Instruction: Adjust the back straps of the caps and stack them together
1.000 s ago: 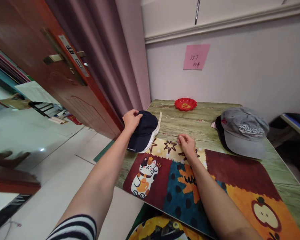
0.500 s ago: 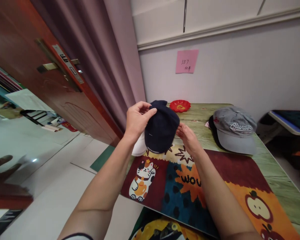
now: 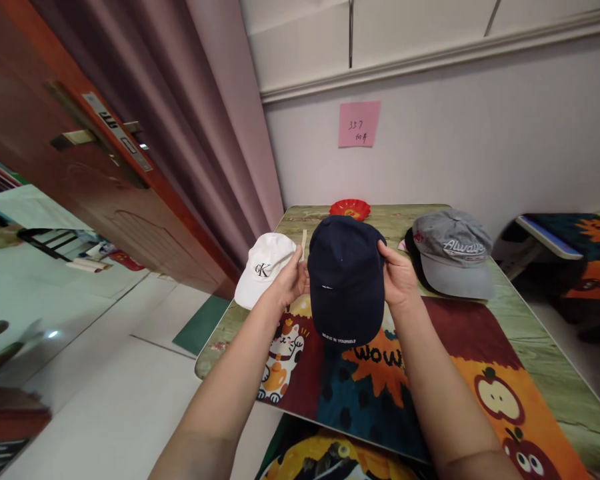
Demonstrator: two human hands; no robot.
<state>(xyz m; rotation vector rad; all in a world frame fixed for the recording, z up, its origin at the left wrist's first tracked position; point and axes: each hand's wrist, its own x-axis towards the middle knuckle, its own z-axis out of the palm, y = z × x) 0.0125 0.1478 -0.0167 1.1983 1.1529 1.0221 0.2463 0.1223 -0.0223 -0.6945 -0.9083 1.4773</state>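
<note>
A navy cap [image 3: 347,273] with small white lettering on its brim is held above the table, brim toward me. My right hand [image 3: 399,275] grips its right side, thumb on the outside. My left hand [image 3: 294,279] is at its left side, with the fingers partly hidden behind the cap. Left of that hand lies a white cap [image 3: 264,270] with black letters. A grey cap [image 3: 453,253] rests at the right, over a black one that shows at its edge.
A red scalloped dish [image 3: 350,209] stands at the back of the wood-patterned table [image 3: 555,360]. A colourful printed mat [image 3: 300,400] covers the front. An open door [image 3: 145,233] and a purple curtain [image 3: 215,120] are at the left.
The navy cap has come closer and its crown now looks full and rounded. My left hand has moved down to its side, my right hand has closed on it, and the white cap is uncovered.
</note>
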